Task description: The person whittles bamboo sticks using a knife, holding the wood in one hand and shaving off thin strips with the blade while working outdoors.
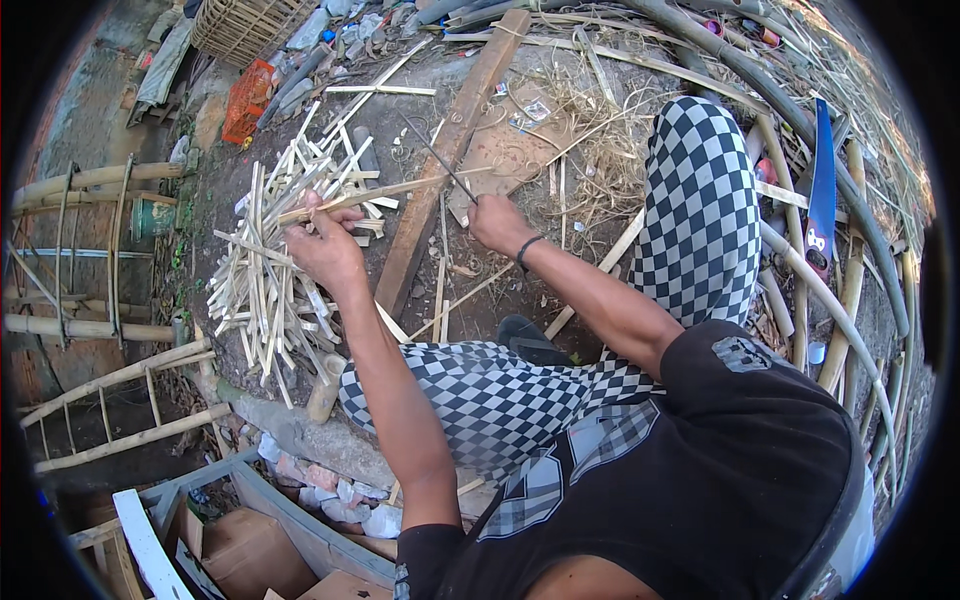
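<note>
My left hand is closed around a long bamboo strip, at the edge of a heap of short split bamboo pieces. The strip runs rightward across a brown wooden plank lying on the ground. In my right hand is a knife, its thin dark blade pointing up and left over the plank. The blade crosses the strip in this view; whether they touch I cannot tell. My fist hides the knife's handle.
Curly bamboo shavings and a flat brown sheet lie beyond my right hand. A blue handsaw rests among poles at the right. An orange crate and a woven basket stand at the far left.
</note>
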Demonstrator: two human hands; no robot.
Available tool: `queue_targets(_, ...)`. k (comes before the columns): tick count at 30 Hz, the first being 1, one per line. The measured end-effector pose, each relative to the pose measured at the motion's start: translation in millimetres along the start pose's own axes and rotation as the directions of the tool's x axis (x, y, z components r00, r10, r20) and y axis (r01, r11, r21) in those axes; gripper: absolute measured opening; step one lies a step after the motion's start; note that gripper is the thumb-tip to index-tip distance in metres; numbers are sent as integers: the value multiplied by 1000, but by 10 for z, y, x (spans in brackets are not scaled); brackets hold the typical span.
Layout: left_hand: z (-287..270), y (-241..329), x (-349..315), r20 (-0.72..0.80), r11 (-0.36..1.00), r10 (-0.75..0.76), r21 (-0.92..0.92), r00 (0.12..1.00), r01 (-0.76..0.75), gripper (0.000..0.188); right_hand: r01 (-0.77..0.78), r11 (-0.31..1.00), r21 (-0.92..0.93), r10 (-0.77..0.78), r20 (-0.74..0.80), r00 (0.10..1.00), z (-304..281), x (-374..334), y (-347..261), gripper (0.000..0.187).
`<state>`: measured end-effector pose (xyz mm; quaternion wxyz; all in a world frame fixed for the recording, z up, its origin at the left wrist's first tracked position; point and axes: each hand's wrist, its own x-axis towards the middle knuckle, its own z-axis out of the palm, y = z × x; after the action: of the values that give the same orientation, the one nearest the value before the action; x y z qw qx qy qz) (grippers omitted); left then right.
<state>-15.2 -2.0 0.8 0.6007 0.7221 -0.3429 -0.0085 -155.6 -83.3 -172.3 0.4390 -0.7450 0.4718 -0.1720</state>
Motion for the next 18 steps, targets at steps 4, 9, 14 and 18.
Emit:
queue_targets(4,-38,128,-37,-40,992,2,128,999,3,27,202,972,119,-194,-78,978,94,-293,-534,31)
queue_targets(9,82,77,-9,-53,980,42,198,998,-31,32,-68,996,56,71,-50,996,194,37,218,29)
queue_targets(14,-17,-106,56,-139,927,4,372,990,48,38,-71,997,-16,71,2,997,183,-1,35,30)
queue_targets(18,-91,71,-4,-64,968,49,247,997,-31,38,169,985,-37,-170,-18,985,59,-162,-351,27)
